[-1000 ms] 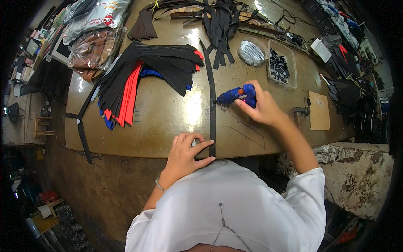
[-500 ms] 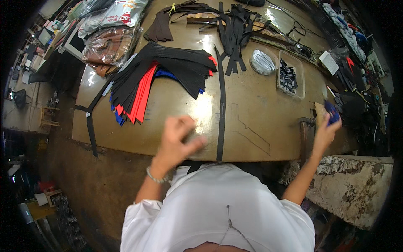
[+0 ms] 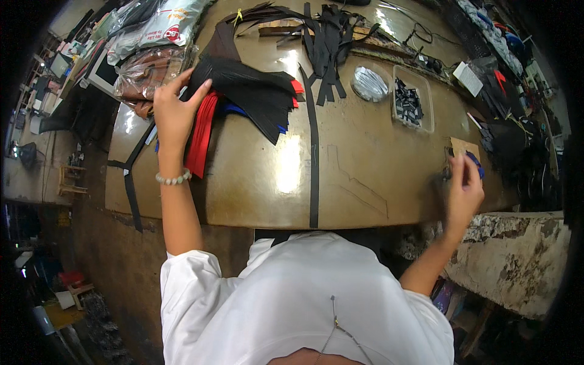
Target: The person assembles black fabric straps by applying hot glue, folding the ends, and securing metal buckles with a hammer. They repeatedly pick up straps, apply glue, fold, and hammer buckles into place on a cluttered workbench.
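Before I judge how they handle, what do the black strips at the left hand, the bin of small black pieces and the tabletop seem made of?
Black strips: possibly fabric or synthetic leather, low sheen; they look thin and curve softly. Tabletop: glossy, with bright reflections; coated wood or laminate, I can't tell which. Bin: probably clear plastic, smooth; brown shows through it.

brown table [image 3: 249,194], black strips [image 3: 249,91], clear tub [image 3: 428,100]
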Demonstrator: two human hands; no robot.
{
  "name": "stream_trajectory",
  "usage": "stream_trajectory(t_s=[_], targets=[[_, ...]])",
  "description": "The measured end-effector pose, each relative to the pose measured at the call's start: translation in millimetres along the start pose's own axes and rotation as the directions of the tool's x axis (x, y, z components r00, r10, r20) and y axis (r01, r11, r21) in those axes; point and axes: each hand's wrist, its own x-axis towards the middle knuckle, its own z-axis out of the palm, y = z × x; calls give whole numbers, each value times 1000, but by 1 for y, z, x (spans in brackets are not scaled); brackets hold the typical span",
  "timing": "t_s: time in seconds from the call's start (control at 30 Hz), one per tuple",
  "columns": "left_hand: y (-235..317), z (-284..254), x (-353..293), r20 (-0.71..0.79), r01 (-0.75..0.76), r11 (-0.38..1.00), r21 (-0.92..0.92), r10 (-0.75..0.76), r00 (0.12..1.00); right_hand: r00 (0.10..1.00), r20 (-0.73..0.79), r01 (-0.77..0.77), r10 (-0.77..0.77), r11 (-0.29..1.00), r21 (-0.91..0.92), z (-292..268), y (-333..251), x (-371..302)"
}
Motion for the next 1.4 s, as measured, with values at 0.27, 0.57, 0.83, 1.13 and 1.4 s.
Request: stream_trajectory(t_s=[0.27,0.57,0.83,1.13,1.4], targets=[[130,-47,-42,-50,-543,756,-364,567,822,720,206,288,-663,555,780,104,-125,-23],[102,20,-119,485,144,852,-503,141,863,574,790,-402,-218,765,503,118,-67,-45],[81,58,-147,433,75,955,-287,60,899,763,556,151,-330,927,342,158,-36,-69],[82,60,-152,450,122,954,-274,15,893,736,541,281,-406,911,302,160,-25,-75],[84,64,-156,401,63,977,-204,25,916,717,478,468,-508,858,209,164,-22,-83]])
